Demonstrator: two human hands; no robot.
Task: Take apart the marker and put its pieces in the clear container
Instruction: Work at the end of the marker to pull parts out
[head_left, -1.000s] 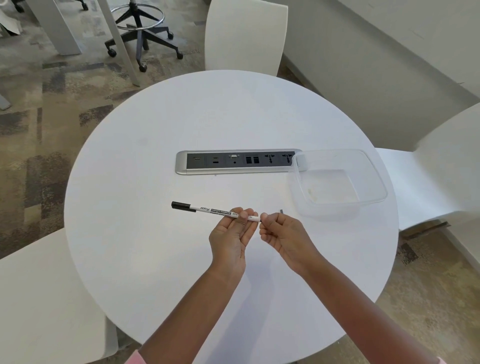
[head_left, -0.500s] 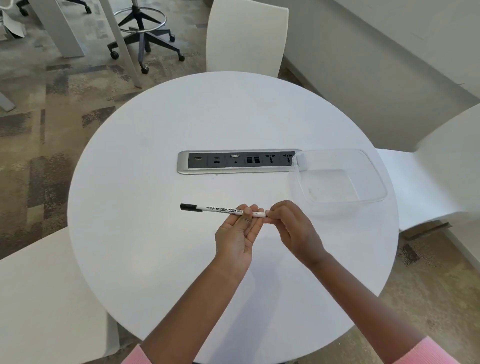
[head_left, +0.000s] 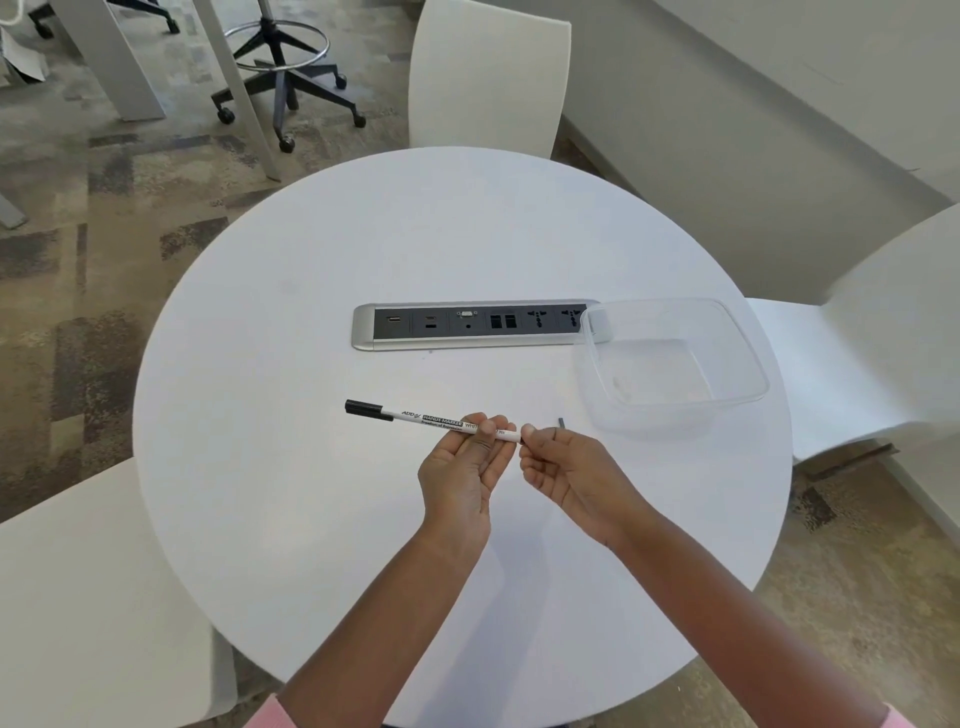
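A white marker (head_left: 441, 420) with a black cap (head_left: 366, 408) on its left end is held level above the round white table (head_left: 311, 519). My left hand (head_left: 462, 467) grips its right half, palm up. My right hand (head_left: 566, 470) pinches the marker's right end with its fingertips. A small dark piece (head_left: 561, 422) lies on the table just beyond my right hand. The clear container (head_left: 748, 358) stands to the right of both hands, with no marker pieces in it.
A silver socket panel (head_left: 467, 325) is set into the table's middle, and the container overlaps its right end. White chairs stand at the far side (head_left: 488, 78), the right (head_left: 883, 338) and the near left (head_left: 78, 597). A rolling stool (head_left: 283, 78) stands on the carpet.
My right hand turned palm up and slid slightly right, so only its fingertips sit at the marker's end. The small dark piece on the table, hidden half a second ago, shows again.
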